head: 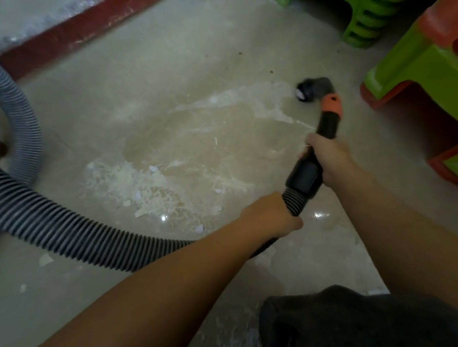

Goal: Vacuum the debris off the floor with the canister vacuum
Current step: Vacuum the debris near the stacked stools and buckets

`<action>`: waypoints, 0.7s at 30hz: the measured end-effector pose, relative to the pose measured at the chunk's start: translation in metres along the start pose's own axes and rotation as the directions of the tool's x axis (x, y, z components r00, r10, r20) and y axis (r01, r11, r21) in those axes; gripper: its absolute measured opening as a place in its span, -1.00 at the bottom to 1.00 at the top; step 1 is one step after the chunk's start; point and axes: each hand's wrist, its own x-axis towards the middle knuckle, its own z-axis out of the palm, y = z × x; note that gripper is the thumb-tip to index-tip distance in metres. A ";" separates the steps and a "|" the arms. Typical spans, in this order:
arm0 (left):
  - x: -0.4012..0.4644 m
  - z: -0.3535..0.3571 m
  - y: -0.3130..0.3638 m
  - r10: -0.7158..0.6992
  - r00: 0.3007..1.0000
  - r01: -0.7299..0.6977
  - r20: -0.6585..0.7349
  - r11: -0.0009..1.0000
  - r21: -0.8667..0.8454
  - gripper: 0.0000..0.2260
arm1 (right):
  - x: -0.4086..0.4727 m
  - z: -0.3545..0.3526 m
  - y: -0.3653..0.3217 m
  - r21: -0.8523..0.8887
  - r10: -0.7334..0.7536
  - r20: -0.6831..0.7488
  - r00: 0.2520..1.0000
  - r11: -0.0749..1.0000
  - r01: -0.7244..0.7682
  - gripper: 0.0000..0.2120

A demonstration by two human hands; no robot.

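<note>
Black vacuum handle point(307, 170) and ribbed hose point(59, 226) gripped by both hands, left hand point(271, 215), right hand point(330, 160).

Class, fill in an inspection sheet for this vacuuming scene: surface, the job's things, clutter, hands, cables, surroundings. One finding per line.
Surface: pale smooth concrete floor, dusty, with a streaky swept patch in the middle.
Job's things: grey ribbed vacuum hose loops in from the left; black wand with orange collar ends in a dark nozzle down at the floor.
Clutter: white flakes and shavings spread left of the wand; more lie near the person's dark clothing.
Hands: left hand grips the hose end; right hand grips the wand.
Cables: nothing seen.
Surroundings: stacked green and orange plastic stools at right; dark red painted strip at the top.
</note>
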 end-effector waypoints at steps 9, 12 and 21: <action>-0.005 -0.004 0.003 0.009 1.000 -0.009 -0.011 1.000 -0.013 -0.79 | 0.004 -0.001 0.001 -0.013 -0.035 0.024 0.999 0.999 0.035 -0.91; 0.003 -0.006 0.010 0.014 1.000 -0.014 0.016 1.000 -0.019 -0.79 | 0.011 -0.012 -0.004 0.028 0.001 -0.048 0.999 1.000 0.000 -0.88; -0.074 -0.003 -0.061 -0.143 0.988 0.134 -0.051 0.980 -0.149 -0.75 | -0.075 0.093 0.024 -0.359 -0.042 0.501 0.864 0.899 0.252 -0.87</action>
